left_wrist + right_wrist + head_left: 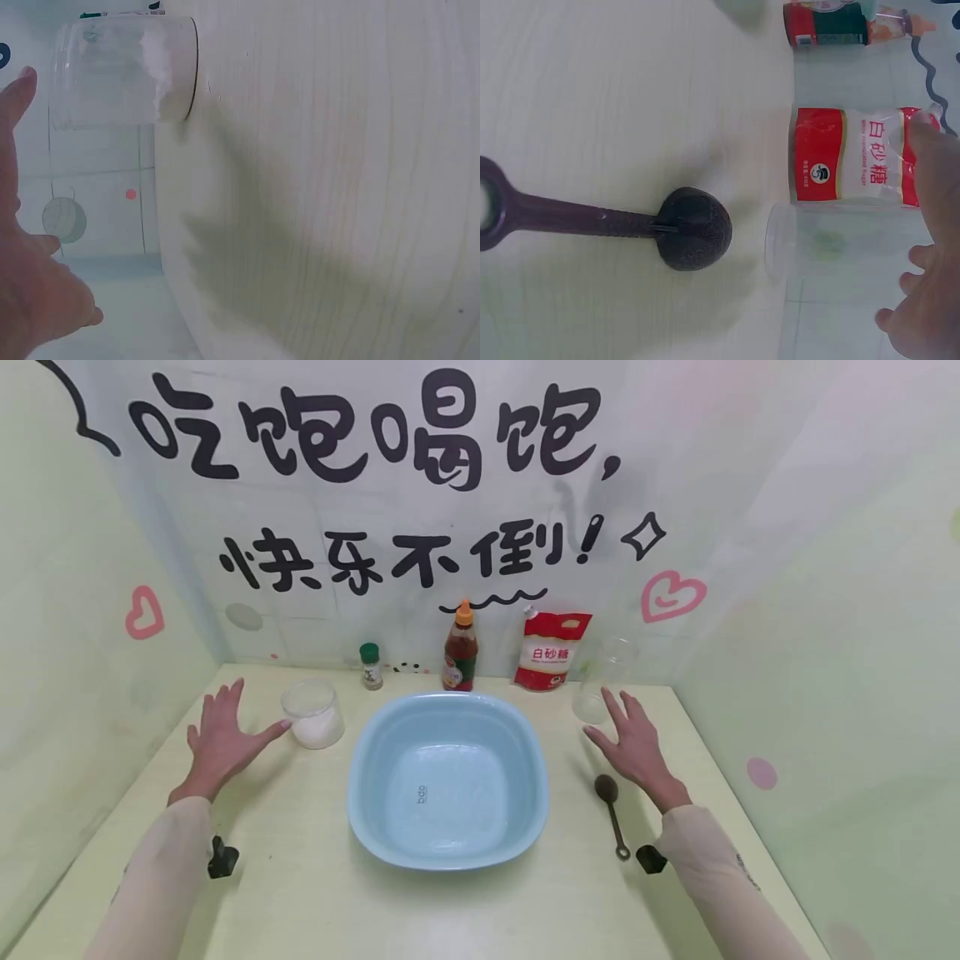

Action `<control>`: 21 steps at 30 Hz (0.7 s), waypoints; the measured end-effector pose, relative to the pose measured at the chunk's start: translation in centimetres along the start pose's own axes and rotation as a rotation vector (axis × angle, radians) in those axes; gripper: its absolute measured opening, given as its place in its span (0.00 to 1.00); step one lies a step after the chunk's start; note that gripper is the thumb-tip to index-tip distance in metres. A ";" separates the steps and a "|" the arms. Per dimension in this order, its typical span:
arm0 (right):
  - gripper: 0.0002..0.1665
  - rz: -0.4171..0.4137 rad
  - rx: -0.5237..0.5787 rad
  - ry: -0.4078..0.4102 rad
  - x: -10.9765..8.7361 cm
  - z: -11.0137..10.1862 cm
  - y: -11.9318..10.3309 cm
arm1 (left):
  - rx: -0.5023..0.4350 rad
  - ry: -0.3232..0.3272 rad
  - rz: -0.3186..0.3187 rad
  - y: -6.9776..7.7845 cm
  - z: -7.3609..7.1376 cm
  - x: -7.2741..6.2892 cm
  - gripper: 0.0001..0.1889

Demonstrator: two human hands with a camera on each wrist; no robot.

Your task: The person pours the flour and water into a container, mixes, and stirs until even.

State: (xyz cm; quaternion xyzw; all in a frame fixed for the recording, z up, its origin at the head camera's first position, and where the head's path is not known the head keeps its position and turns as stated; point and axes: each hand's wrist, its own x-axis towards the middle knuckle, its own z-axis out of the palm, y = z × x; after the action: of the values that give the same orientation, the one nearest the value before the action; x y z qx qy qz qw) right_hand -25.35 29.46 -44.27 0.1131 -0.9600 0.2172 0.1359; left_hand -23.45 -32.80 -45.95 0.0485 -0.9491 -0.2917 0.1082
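Note:
My left hand (223,739) hovers over the table's left side with fingers spread, its thumb tip close to a clear jar (315,714) partly filled with white powder. That jar (124,71) stands upright near the fingers in the left wrist view too. On the other side, my right hand (632,743) is raised with its fingers apart and holds nothing. Just beyond its fingertips is a tall clear glass (592,706). Below the hand lies a dark brown spoon (609,802), whose round bowl (694,229) points toward the glass. Between the hands sits a light blue basin (450,852).
Along the back wall stand a small green-capped shaker (371,668), a sauce bottle (460,656) with an orange cap, and a red-and-white sugar pouch (551,653). Walls (825,693) enclose the pale table (450,918) at the back and both sides.

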 end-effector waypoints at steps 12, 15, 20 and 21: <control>0.45 0.049 0.109 -0.157 -4.5 -1.7 0.3 | -0.230 -0.136 -0.016 0.5 0.5 0.8 0.62; 0.43 0.074 0.117 -0.185 -5.6 -1.7 0.2 | -0.265 -0.162 -0.049 0.8 0.4 1.0 0.63; 0.38 0.112 0.142 -0.226 -7.0 -1.4 0.3 | -0.302 -0.208 -0.070 1.2 0.5 1.0 0.63; 0.37 0.120 0.148 -0.228 -7.2 -1.3 0.3 | -0.312 -0.217 -0.070 1.2 0.6 1.1 0.63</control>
State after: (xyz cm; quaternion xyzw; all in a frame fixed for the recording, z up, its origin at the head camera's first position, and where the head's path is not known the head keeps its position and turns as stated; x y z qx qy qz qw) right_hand -18.43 31.47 -45.51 0.0894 -0.9556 0.2809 0.0038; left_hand -24.65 -31.66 -45.59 0.0324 -0.8963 -0.4423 0.0014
